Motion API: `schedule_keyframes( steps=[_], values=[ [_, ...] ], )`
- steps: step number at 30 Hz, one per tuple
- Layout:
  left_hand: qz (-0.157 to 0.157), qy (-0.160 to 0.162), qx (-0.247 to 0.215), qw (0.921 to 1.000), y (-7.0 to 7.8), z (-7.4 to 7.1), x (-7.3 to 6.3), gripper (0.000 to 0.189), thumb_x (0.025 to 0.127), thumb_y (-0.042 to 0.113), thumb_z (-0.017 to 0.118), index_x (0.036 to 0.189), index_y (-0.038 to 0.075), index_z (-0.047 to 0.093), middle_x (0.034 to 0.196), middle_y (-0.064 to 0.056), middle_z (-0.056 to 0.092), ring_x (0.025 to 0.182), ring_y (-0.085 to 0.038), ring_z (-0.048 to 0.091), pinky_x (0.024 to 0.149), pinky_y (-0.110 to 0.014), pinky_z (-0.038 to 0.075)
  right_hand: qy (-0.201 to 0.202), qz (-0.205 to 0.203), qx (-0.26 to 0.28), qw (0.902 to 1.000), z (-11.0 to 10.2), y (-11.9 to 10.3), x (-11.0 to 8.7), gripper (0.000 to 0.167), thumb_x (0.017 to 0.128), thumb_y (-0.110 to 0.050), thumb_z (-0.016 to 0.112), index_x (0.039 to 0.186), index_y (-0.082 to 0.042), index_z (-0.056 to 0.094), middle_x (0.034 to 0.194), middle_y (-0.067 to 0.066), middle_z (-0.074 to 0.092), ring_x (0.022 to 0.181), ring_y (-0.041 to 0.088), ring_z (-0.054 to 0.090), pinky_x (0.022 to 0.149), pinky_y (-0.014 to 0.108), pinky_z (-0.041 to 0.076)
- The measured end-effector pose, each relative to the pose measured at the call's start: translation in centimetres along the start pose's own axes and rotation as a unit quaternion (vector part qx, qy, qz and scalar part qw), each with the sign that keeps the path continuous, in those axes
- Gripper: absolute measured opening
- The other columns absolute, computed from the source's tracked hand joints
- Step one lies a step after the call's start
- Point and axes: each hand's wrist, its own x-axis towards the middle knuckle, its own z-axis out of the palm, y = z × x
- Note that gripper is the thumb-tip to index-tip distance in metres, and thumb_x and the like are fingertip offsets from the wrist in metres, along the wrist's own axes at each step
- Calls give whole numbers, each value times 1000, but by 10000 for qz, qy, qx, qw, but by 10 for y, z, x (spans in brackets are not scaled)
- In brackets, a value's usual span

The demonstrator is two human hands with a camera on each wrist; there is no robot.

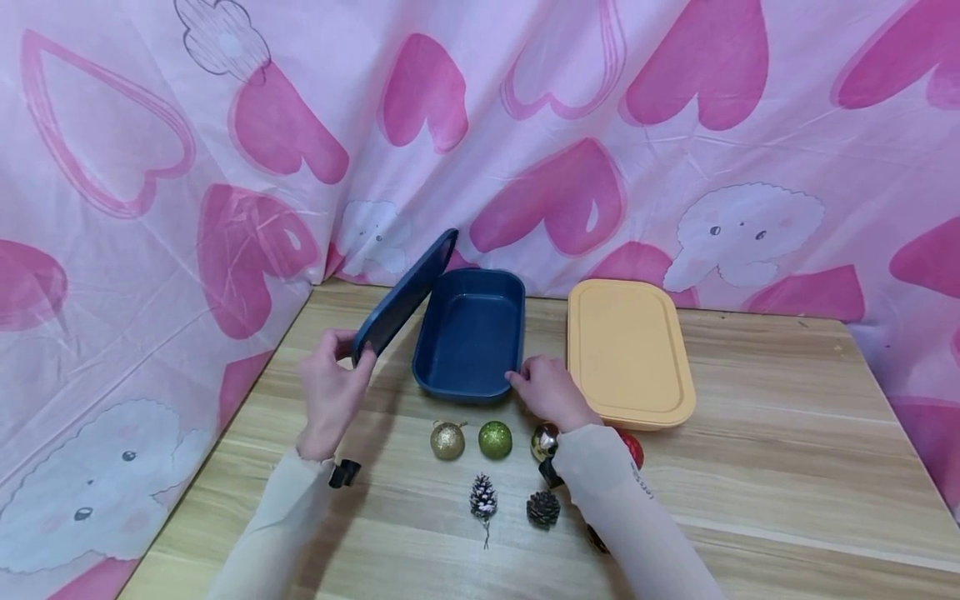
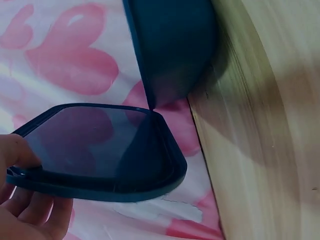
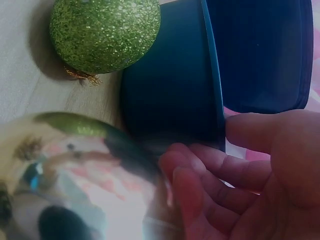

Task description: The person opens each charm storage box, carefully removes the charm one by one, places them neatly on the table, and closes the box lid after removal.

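My left hand [image 1: 333,387] grips the near end of a dark blue lid [image 1: 405,296], thumb on one face and fingers on the other. The lid is tilted up on edge, left of a blue rectangular box [image 1: 468,333] that stands uncovered with nothing inside. At the box's near right corner, my right hand [image 1: 551,390] pinches the rim between thumb and fingers, as the right wrist view also shows. Just in front of the box lie a gold glitter ball [image 1: 447,440] and a green glitter ball [image 1: 495,439]. A shiny gold ball [image 1: 544,440] sits beside the right wrist.
A yellow lidded box [image 1: 630,350] stands to the right. Nearer lie a frosted pine cone [image 1: 483,497] and a brown pine cone [image 1: 543,509]. A red ball [image 1: 632,448] is partly hidden by the right sleeve. Pink heart-patterned cloth [image 1: 540,192] hangs behind the wooden table [image 1: 787,433].
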Motion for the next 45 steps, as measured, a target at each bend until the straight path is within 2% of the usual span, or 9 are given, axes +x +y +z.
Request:
schedule_keyframes(
  steps=[3,7,11,15,22,25,34,39,45],
  values=[
    [597,32,163,9981,2,6,-1,18,73,-8,68,90,-5,63,79,-19,71,70,-32,69,65,-18,49,-17,15,26,10000,1,0,0,40,96,-30,58,61,-11,55,54,0,48,51,17,47,47,27,36],
    [1117,-126,200,9935,6,15,-1,16,74,-11,66,90,-6,61,80,-19,70,73,-32,70,67,-42,57,-27,37,73,10000,1,1,1,41,96,-30,58,60,-11,55,53,0,48,50,17,47,47,27,36],
    [1436,-267,230,9890,12,22,-1,18,75,-13,65,91,-8,62,83,-21,70,75,-32,70,68,-41,59,7,21,90,10000,1,1,1,41,97,-29,58,60,-11,55,54,1,48,50,17,47,46,27,36],
    [1776,-326,472,9824,16,28,0,18,75,-11,68,92,-8,63,84,-21,69,74,-32,68,67,-40,58,22,5,76,10000,1,2,1,40,97,-30,58,62,-11,56,54,1,48,51,17,47,47,27,36],
    [2413,-612,787,9653,24,37,-2,22,76,-8,67,97,-5,64,89,-18,68,82,-33,65,76,-43,55,98,-51,18,9999,2,3,1,39,96,-31,58,63,-11,57,56,1,48,53,17,48,48,26,36],
    [2574,-766,812,9598,27,42,-4,24,76,-8,68,99,-3,64,93,-16,68,87,-32,64,81,-43,55,123,-91,4,9999,2,3,1,39,96,-31,58,63,-10,57,57,1,48,54,17,48,48,26,36],
    [3013,-1232,1000,9402,38,57,-13,27,75,-5,73,101,3,68,101,-12,69,94,-29,63,77,-39,52,110,-196,47,9997,2,2,0,38,97,-29,57,64,-9,58,59,2,49,56,18,48,51,26,37],
    [3003,-1523,1131,9348,42,65,-20,27,76,-1,75,101,5,69,103,-10,69,96,-26,63,78,-36,51,110,-228,55,9997,1,3,0,36,97,-28,57,66,-9,59,61,3,51,57,18,49,52,26,38],
    [3024,-1701,1185,9304,44,74,-25,30,73,1,79,101,5,69,102,-8,69,97,-24,63,79,-35,51,161,-279,44,9995,2,4,0,37,97,-27,58,64,-9,59,59,3,50,55,17,48,51,26,37]
  ],
)
